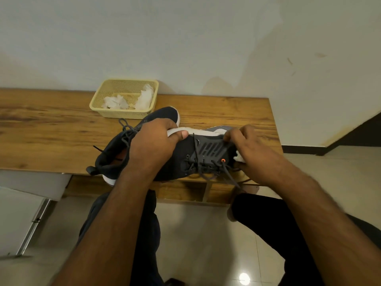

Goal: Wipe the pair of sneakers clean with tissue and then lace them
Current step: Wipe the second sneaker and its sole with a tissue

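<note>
Both hands work on 1 dark sneaker [185, 157], held on its side at the desk [51, 129] front edge, sole twd the wall. L hand [156, 141] grips its toe end, thumb on the white sole. R hand [251, 149] clenched round a white tissue [239, 157], pressing it at the heel end. Laces [208, 168] hang loose. 2nd sneaker [165, 115] lies just behind, partly hidden by the L hand. Yellow basket [115, 114] w/ crumpled tissues sits near the wall.

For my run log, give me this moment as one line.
stage: wiping | left hand: holds near sneaker | right hand: presses tissue on it | other sneaker: on table
</note>
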